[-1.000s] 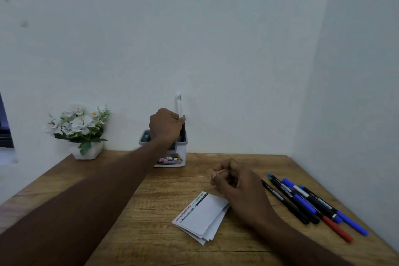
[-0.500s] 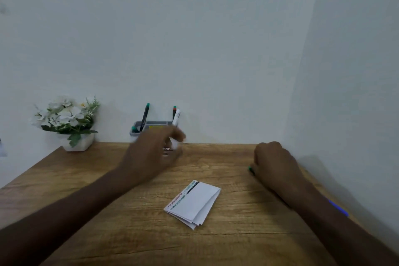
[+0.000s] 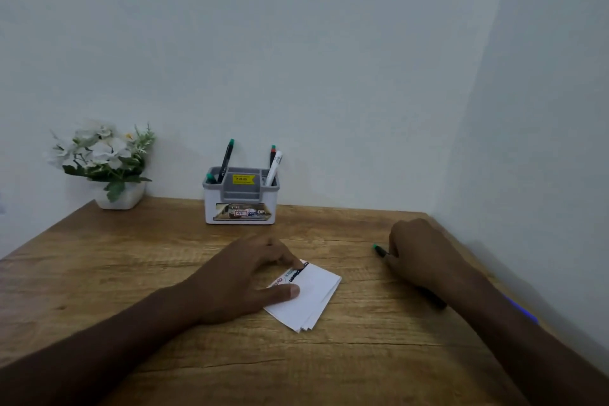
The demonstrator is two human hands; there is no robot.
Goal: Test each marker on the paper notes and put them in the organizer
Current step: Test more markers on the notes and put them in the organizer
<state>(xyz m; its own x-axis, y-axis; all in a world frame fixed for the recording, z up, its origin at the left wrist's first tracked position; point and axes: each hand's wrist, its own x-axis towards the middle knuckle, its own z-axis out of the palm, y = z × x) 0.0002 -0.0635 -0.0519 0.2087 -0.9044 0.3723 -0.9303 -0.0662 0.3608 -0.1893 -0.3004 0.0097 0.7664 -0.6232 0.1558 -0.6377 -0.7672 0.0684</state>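
A small stack of white paper notes [image 3: 313, 298] with coloured scribbles lies mid-table. My left hand [image 3: 244, 277] rests flat on its left edge, thumb and fingers spread on the paper. My right hand [image 3: 417, 254] is at the right side of the table, closed over a black marker with a green cap [image 3: 379, 250] that pokes out to the left. More markers lie hidden under my right forearm; only a blue one [image 3: 520, 308] shows. The white and grey organizer [image 3: 241, 208] stands at the back wall and holds a green-capped marker [image 3: 226, 158], a red-capped one and a white one [image 3: 274, 168].
A white pot of artificial flowers [image 3: 108, 168] sits at the back left corner. Walls close the wooden table [image 3: 131, 273] at the back and the right.
My left hand left the organizer and came down onto the paper notes. My right hand moved right to the loose markers and closed on the green-capped one. The view tilted down.
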